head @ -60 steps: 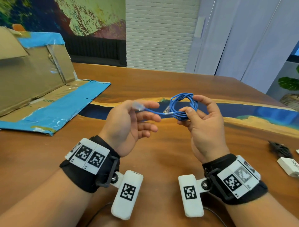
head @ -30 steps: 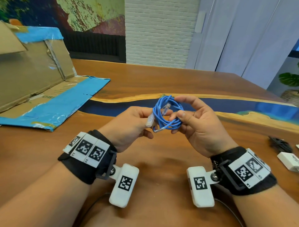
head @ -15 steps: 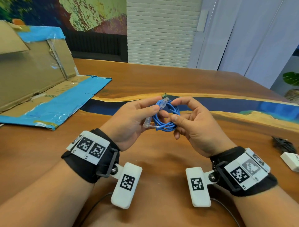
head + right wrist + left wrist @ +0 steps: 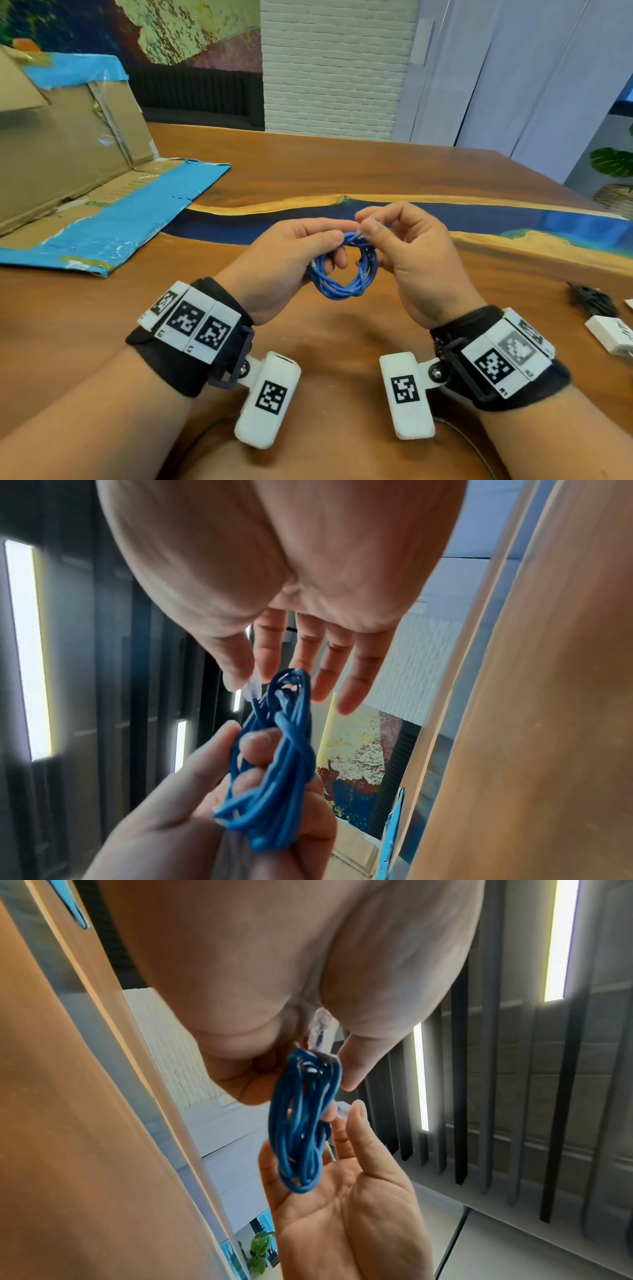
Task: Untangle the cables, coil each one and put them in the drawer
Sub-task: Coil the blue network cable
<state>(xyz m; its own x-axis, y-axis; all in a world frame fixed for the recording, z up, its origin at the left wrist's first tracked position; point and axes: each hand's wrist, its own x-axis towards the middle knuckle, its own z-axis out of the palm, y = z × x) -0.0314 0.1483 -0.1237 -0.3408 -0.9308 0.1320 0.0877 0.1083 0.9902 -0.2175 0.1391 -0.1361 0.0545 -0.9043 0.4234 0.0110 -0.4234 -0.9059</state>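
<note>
The left hand (image 4: 287,260) grips the coiled blue cable (image 4: 342,274). The right hand (image 4: 411,253) pinches its clear plug, mostly hidden between thumb and forefinger.

2 hands (image 4: 284,260), 1 blue cable (image 4: 342,274), 1 cardboard box (image 4: 68,154), maybe 1 blk cable (image 4: 591,301)

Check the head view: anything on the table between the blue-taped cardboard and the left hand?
Nothing: in the head view only bare wooden table separates the cardboard from the left hand, which holds the blue cable coil.
</note>
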